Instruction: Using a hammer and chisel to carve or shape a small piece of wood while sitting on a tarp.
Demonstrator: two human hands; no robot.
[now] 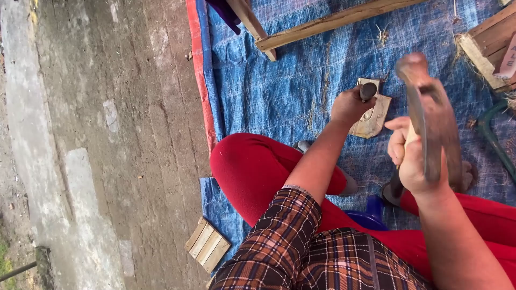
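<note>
Right hand point(414, 158) grips raised hammer point(430, 118); left hand point(349, 107) holds punch point(368, 91).

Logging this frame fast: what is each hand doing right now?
Left hand: closed around a dark punch-like tool set on a flat piece.
Right hand: closed on the raised hammer.
</note>
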